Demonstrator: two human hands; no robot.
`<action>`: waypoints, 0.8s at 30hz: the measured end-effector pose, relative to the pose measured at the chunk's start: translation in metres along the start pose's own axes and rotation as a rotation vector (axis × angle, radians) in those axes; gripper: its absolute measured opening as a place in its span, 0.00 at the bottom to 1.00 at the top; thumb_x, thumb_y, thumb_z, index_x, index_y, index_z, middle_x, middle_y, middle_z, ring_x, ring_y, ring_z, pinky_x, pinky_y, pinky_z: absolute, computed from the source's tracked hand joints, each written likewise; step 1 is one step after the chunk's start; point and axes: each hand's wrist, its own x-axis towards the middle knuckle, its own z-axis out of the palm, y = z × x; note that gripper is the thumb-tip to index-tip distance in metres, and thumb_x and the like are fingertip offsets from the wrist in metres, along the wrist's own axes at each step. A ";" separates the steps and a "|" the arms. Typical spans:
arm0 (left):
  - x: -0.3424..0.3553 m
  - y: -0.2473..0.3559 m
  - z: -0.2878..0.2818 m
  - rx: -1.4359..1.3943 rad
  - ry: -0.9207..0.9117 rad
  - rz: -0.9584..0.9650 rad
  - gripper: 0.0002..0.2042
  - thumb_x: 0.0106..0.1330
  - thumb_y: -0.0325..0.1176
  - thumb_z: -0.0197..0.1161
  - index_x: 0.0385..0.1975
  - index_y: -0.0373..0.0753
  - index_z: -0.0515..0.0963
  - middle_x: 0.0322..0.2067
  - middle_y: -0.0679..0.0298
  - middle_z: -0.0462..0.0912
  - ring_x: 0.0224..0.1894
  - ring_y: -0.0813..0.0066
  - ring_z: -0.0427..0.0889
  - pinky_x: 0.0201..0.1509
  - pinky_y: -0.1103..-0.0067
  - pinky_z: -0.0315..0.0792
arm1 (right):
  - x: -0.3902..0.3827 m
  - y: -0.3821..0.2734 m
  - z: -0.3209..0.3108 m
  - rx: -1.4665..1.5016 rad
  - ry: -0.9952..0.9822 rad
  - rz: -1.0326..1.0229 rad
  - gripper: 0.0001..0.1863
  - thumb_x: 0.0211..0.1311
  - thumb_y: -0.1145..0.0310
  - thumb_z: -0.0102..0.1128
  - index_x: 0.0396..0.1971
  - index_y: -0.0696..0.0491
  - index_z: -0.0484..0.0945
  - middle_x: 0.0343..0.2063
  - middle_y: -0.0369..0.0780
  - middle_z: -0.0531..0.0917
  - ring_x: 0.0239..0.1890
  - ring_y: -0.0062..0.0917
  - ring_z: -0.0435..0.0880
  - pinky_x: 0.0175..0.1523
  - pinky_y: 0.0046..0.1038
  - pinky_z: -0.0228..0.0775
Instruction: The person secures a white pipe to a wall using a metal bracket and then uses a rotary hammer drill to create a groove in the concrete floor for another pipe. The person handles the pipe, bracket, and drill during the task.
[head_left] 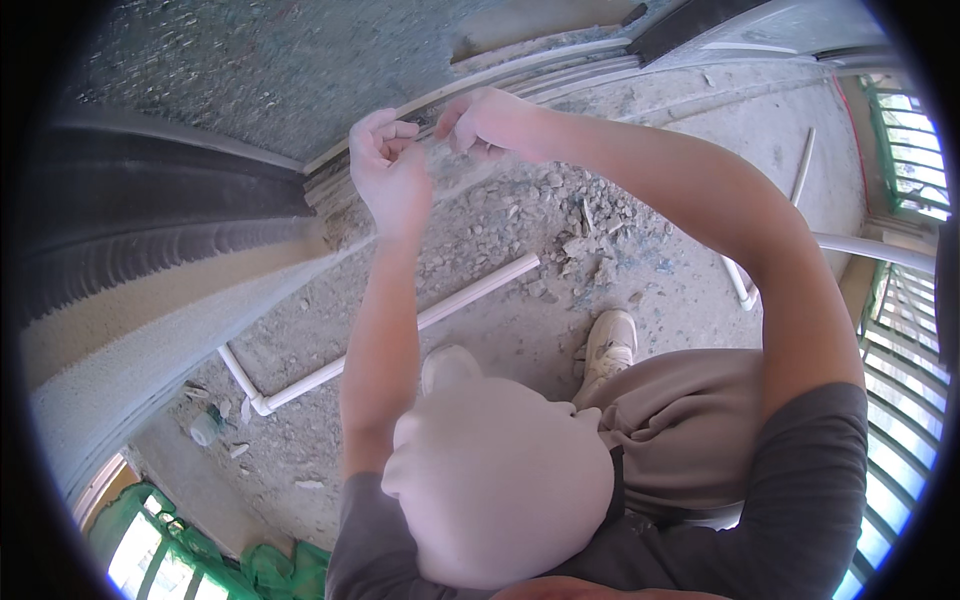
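Both of my hands are raised close together in front of a rough grey surface (280, 65), beside a long pale edge strip (545, 68). My left hand (390, 165) has its fingers curled in toward the thumb. Just to its right, my right hand (487, 124) is bent at the wrist with thumb and fingers drawn together. A narrow gap separates the two sets of fingertips. Whatever the fingers pinch, if anything, is too small to make out. Pale dust seems to coat both hands.
Broken rubble (605, 225) covers the floor below my hands. A white angled pipe (485, 290) lies across it, passing under my left forearm. Another white pipe (803, 168) lies at right. Dark panel (160, 175) stands left; barred railing (905, 370) right; green netting (185, 545) lower left.
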 end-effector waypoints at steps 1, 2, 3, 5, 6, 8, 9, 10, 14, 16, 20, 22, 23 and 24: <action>-0.002 0.001 -0.004 0.034 0.001 -0.007 0.24 0.59 0.17 0.60 0.58 0.32 0.74 0.49 0.51 0.87 0.37 0.69 0.82 0.50 0.72 0.78 | -0.002 0.000 0.000 -0.122 0.016 -0.023 0.31 0.51 0.76 0.65 0.60 0.60 0.79 0.37 0.40 0.83 0.26 0.21 0.76 0.30 0.26 0.64; -0.003 0.002 -0.006 0.075 0.009 -0.021 0.24 0.59 0.18 0.60 0.58 0.32 0.74 0.50 0.50 0.87 0.35 0.69 0.81 0.48 0.72 0.78 | -0.004 0.000 0.000 -0.125 0.058 -0.031 0.31 0.51 0.75 0.65 0.61 0.60 0.79 0.39 0.41 0.84 0.27 0.21 0.77 0.31 0.27 0.65; -0.004 0.003 -0.007 0.180 -0.009 -0.012 0.24 0.59 0.18 0.61 0.58 0.33 0.74 0.51 0.51 0.88 0.37 0.69 0.82 0.49 0.72 0.78 | -0.005 0.000 0.001 -0.127 0.090 -0.050 0.32 0.51 0.75 0.65 0.61 0.60 0.79 0.40 0.42 0.84 0.27 0.22 0.78 0.32 0.28 0.67; -0.004 0.005 -0.007 0.400 -0.034 0.005 0.23 0.60 0.19 0.61 0.58 0.33 0.75 0.52 0.52 0.88 0.41 0.69 0.85 0.51 0.71 0.78 | -0.003 0.001 0.004 -0.178 0.145 -0.075 0.34 0.51 0.74 0.65 0.64 0.60 0.78 0.44 0.44 0.85 0.28 0.24 0.79 0.33 0.29 0.70; -0.003 0.005 -0.006 0.475 -0.046 0.020 0.24 0.60 0.19 0.61 0.58 0.34 0.76 0.53 0.51 0.88 0.42 0.66 0.86 0.52 0.70 0.78 | 0.000 0.001 0.006 -0.226 0.166 -0.078 0.36 0.51 0.74 0.66 0.65 0.60 0.78 0.46 0.45 0.85 0.28 0.24 0.80 0.33 0.30 0.71; 0.000 0.005 -0.003 0.626 -0.079 0.061 0.24 0.59 0.21 0.61 0.59 0.34 0.76 0.55 0.50 0.87 0.46 0.60 0.87 0.56 0.68 0.78 | 0.006 0.001 0.010 -0.293 0.176 -0.086 0.38 0.51 0.74 0.66 0.68 0.60 0.76 0.49 0.45 0.85 0.28 0.26 0.81 0.33 0.31 0.73; 0.002 0.005 -0.001 0.613 -0.094 0.063 0.24 0.59 0.21 0.61 0.59 0.34 0.76 0.56 0.49 0.87 0.48 0.58 0.87 0.57 0.67 0.78 | 0.009 0.001 0.011 -0.313 0.164 -0.092 0.40 0.50 0.74 0.66 0.69 0.61 0.75 0.50 0.46 0.85 0.29 0.26 0.82 0.33 0.31 0.74; 0.004 0.005 0.000 0.609 -0.111 0.048 0.25 0.59 0.21 0.61 0.59 0.34 0.76 0.56 0.48 0.87 0.50 0.56 0.87 0.59 0.66 0.77 | 0.011 0.001 0.011 -0.339 0.163 -0.066 0.41 0.50 0.74 0.66 0.70 0.61 0.74 0.51 0.46 0.85 0.29 0.27 0.82 0.33 0.31 0.74; 0.014 0.004 0.003 0.545 -0.137 0.100 0.25 0.59 0.21 0.61 0.59 0.33 0.76 0.56 0.47 0.87 0.54 0.54 0.88 0.62 0.65 0.77 | 0.014 -0.001 0.005 -0.223 0.057 -0.036 0.41 0.51 0.75 0.66 0.71 0.62 0.72 0.44 0.44 0.86 0.28 0.24 0.81 0.30 0.28 0.71; 0.016 0.005 0.002 0.317 -0.171 -0.008 0.24 0.58 0.23 0.62 0.58 0.33 0.75 0.54 0.45 0.87 0.58 0.47 0.86 0.63 0.63 0.76 | 0.012 -0.002 0.002 -0.048 0.009 -0.011 0.42 0.51 0.75 0.66 0.72 0.62 0.72 0.39 0.42 0.85 0.27 0.22 0.80 0.30 0.27 0.70; 0.012 0.006 0.001 0.500 -0.075 0.019 0.24 0.58 0.24 0.62 0.58 0.32 0.75 0.53 0.44 0.87 0.59 0.45 0.85 0.64 0.62 0.76 | 0.009 -0.003 0.003 -0.036 0.031 -0.014 0.43 0.51 0.76 0.67 0.73 0.61 0.71 0.33 0.39 0.82 0.26 0.21 0.78 0.28 0.25 0.67; 0.010 0.006 0.003 0.605 -0.085 0.036 0.25 0.58 0.24 0.62 0.58 0.32 0.75 0.53 0.44 0.87 0.59 0.45 0.86 0.63 0.62 0.76 | 0.008 -0.003 0.005 -0.111 0.038 -0.021 0.43 0.51 0.76 0.67 0.73 0.60 0.70 0.33 0.38 0.82 0.26 0.21 0.78 0.27 0.26 0.66; 0.010 0.006 0.003 0.666 -0.089 0.037 0.25 0.57 0.24 0.62 0.58 0.32 0.75 0.53 0.44 0.87 0.58 0.45 0.86 0.63 0.62 0.77 | 0.008 -0.002 0.006 -0.121 0.035 -0.020 0.44 0.51 0.76 0.67 0.74 0.61 0.69 0.33 0.38 0.82 0.26 0.21 0.78 0.27 0.26 0.66; 0.010 0.005 0.003 0.641 -0.098 0.034 0.25 0.57 0.25 0.62 0.58 0.32 0.75 0.54 0.44 0.87 0.58 0.45 0.86 0.63 0.63 0.77 | 0.008 -0.002 0.006 -0.130 0.031 -0.018 0.44 0.51 0.76 0.67 0.74 0.61 0.69 0.33 0.38 0.82 0.25 0.21 0.78 0.27 0.26 0.65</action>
